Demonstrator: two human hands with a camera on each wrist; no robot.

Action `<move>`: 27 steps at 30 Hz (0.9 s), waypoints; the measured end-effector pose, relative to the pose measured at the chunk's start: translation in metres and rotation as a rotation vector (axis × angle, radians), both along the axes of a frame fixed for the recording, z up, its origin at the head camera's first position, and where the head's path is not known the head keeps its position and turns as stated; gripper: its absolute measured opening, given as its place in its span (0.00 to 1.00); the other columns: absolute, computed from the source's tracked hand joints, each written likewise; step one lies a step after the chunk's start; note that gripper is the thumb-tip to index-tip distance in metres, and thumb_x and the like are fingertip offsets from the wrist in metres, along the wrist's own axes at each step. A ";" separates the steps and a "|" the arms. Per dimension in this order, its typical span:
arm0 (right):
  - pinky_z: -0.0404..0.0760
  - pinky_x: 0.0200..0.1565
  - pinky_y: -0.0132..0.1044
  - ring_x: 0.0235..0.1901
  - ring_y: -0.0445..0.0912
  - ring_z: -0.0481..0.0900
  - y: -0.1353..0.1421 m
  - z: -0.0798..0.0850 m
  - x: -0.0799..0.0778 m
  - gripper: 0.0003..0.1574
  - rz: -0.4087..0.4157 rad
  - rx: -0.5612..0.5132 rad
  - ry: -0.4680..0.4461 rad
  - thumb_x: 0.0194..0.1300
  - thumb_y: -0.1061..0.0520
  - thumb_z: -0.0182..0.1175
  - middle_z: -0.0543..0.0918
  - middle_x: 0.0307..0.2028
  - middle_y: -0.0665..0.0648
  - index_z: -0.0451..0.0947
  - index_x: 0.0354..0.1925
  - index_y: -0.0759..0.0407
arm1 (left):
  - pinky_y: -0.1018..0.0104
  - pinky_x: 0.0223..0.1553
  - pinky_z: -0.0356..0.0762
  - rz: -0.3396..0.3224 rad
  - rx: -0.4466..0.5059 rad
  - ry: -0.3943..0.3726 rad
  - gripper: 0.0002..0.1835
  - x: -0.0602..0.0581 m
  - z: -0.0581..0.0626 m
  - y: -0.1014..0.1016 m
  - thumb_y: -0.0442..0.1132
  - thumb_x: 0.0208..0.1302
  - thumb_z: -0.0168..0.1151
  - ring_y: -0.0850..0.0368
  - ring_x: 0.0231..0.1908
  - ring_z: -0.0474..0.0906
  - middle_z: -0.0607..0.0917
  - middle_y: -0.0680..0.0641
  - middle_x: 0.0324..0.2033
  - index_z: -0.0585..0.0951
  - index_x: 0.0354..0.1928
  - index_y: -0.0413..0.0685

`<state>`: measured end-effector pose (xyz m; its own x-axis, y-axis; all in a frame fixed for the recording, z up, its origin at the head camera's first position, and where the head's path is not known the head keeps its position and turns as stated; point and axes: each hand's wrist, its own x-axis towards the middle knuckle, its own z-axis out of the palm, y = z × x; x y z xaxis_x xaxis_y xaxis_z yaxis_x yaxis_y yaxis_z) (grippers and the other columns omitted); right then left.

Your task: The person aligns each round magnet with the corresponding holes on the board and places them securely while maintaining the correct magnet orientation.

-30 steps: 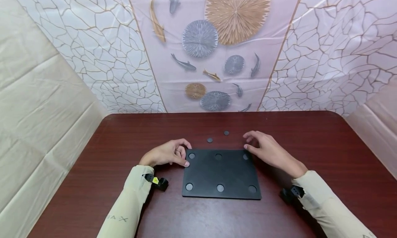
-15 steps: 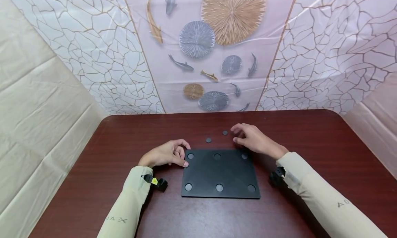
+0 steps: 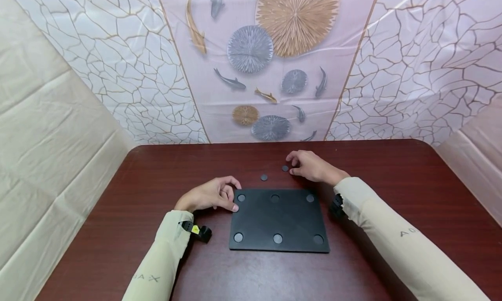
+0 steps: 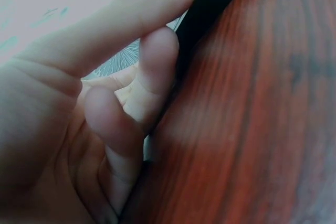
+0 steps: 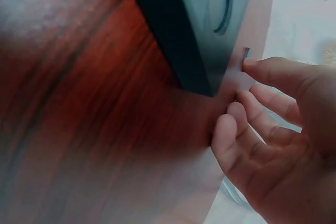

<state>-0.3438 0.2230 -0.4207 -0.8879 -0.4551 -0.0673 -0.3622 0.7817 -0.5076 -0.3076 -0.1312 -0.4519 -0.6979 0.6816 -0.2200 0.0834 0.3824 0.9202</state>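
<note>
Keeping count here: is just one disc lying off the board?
No, in the head view, the left disc and the right disc both lie on the table, past the far edge of the board.

I see the left hand [image 4: 97, 106] filling the left side, holding the edge of a dark board [image 4: 205, 17]. The thumb [image 4: 142, 11] is stretched along the top, and its tip touches the board. Below it the fingers [image 4: 157, 56] are bent; one fingertip meets the dark edge just under the thumb, and another is curled nearer to the palm. The board crosses at a slant, and to its right spreads a reddish-brown wooden table [image 4: 252, 119] with dark grain, rather blurred. Behind the hand is a pale cloth [image 4: 31, 19] with a fine-lined round pattern.
</note>
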 end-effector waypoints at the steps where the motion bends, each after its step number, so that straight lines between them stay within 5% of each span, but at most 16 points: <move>1: 0.80 0.52 0.52 0.47 0.56 0.81 0.000 0.000 -0.001 0.22 0.005 0.008 -0.005 0.74 0.63 0.65 0.83 0.48 0.66 0.77 0.62 0.69 | 0.69 0.24 0.66 -0.001 -0.004 -0.001 0.30 0.000 0.000 0.000 0.33 0.59 0.78 0.62 0.22 0.72 0.81 0.50 0.28 0.73 0.60 0.42; 27: 0.79 0.43 0.48 0.41 0.50 0.78 -0.006 -0.006 -0.003 0.13 0.010 0.072 0.047 0.75 0.59 0.66 0.81 0.45 0.57 0.83 0.56 0.55 | 0.69 0.25 0.68 0.016 -0.025 0.011 0.30 0.001 -0.001 0.000 0.34 0.59 0.79 0.60 0.21 0.71 0.82 0.49 0.28 0.73 0.60 0.43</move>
